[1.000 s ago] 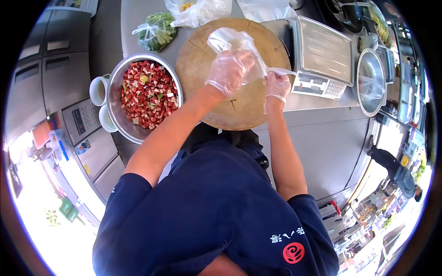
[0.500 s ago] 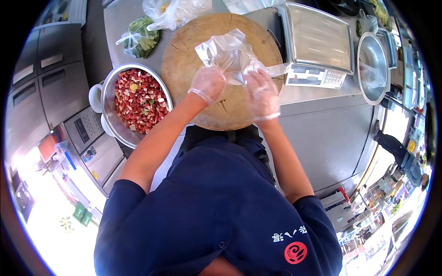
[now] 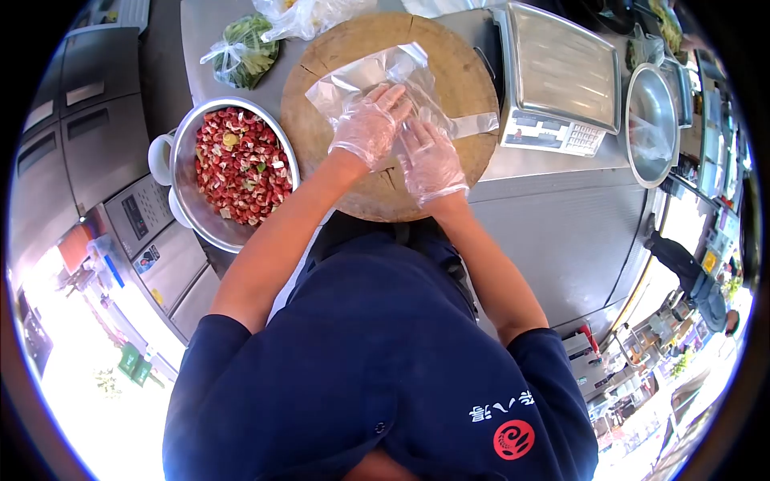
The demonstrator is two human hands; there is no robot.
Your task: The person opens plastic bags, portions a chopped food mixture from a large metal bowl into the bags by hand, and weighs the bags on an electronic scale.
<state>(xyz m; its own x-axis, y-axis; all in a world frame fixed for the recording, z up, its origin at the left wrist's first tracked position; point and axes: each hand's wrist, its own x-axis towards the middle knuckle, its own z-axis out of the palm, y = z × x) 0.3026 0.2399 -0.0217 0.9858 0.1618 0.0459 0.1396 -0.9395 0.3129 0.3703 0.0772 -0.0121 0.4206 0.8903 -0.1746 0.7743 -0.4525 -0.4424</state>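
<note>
"Clear plastic, and crinkly. Where's it lying?"

"The plastic sheet (image 3: 329, 90) is on the round chopping block (image 3: 469, 72), with a narrow strip running toward the scale (image 3: 565, 68)."

"And the hands?"

"Both gloved. The left hand (image 3: 362, 132) is mostly open, fingers stretched over the film. The right hand (image 3: 433, 167) is mostly open too, fingers forward and slightly bent by the lower edge. Whether either pinches the film, I can't tell."

"Why hold them like that?"

"Probably because it's thin and creased; spread fingers would press it flat. The block gives them a firm surface straight ahead of the body."

"The bowl (image 3: 191, 202)?"

"Just beside the block on the left, holding chopped red pieces (image 3: 245, 164). I'd say that's for easy reach. The bag of greens (image 3: 255, 52) sits farther back, perhaps out of the elbows' way."

"Any writing?"

"On the navy shirt (image 3: 321, 361), white characters (image 3: 501, 406), upside down from here. One looks like 湯, another like 八. Beside them is a round red emblem (image 3: 513, 439). The scale's keypad (image 3: 581, 140) has markings too small to read."
</note>
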